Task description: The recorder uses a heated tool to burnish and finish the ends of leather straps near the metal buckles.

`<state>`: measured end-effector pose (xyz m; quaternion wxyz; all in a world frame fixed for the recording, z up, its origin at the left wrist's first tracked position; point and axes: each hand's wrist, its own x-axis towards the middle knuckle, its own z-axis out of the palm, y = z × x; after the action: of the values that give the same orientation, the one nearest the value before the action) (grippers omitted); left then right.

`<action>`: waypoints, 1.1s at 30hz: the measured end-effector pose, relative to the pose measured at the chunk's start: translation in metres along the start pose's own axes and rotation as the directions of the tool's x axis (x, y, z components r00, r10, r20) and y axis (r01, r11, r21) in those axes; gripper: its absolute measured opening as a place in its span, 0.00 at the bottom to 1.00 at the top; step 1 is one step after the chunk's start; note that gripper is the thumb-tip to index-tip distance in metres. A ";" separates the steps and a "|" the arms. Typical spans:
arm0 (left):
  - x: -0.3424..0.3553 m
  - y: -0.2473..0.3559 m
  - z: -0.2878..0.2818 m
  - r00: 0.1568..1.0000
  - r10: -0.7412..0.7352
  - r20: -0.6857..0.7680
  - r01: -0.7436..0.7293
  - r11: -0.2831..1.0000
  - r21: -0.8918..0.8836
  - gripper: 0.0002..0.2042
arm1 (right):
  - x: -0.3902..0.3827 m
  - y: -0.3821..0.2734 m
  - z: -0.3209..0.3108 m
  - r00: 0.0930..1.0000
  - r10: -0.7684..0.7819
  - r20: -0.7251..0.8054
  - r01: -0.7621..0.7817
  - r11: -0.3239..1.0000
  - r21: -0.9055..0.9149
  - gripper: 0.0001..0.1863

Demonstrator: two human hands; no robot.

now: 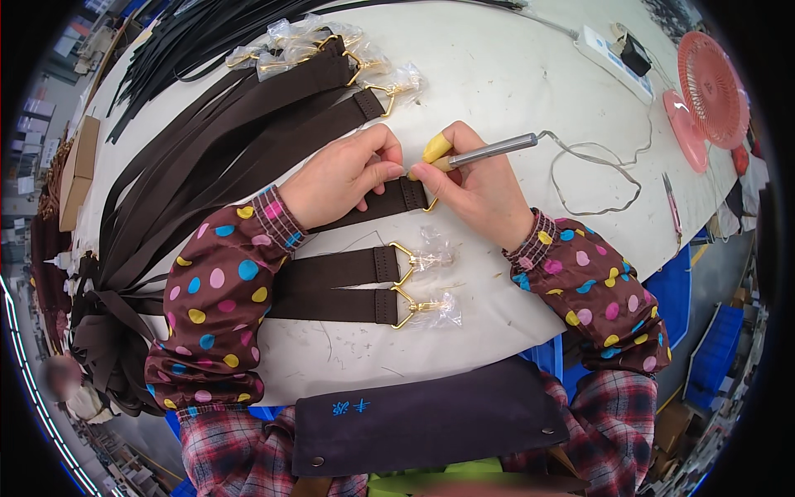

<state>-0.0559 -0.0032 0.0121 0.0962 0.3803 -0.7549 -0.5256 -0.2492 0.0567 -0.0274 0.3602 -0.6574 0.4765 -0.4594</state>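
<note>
My right hand (490,189) grips a silver pen-shaped tool with a cord (497,150), its front end pointing toward my left fingers. Yellow covers (437,148) sit on the right fingertips. My left hand (341,176) is closed in a pinch over the end of a dark brown strap (384,207); what lies between thumb and forefinger is too small to make out. A gold metal ring (431,204) shows at that strap's stitched end, partly behind my right hand. Nearer me lie two more straps (335,305) with gold clasps (406,306) in clear plastic.
Bundled brown straps (215,141) spread over the table's left, with plastic-wrapped clasps (327,45) at their ends. Thin black strips (178,50) lie at the far left. On the right are a white power strip (609,58), a pink fan (708,91), snips (672,207) and a looping cord.
</note>
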 end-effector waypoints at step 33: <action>0.006 -0.007 0.005 0.997 -0.049 -0.054 0.039 0.983 -0.178 0.07 | 0.002 -0.009 -0.004 0.999 0.037 -0.013 -0.037 0.999 -0.012 0.12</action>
<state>-0.0598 -0.0049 0.0021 0.1398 0.4018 -0.6936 -0.5813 -0.2501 0.0573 -0.0175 0.3615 -0.6476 0.4936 -0.4542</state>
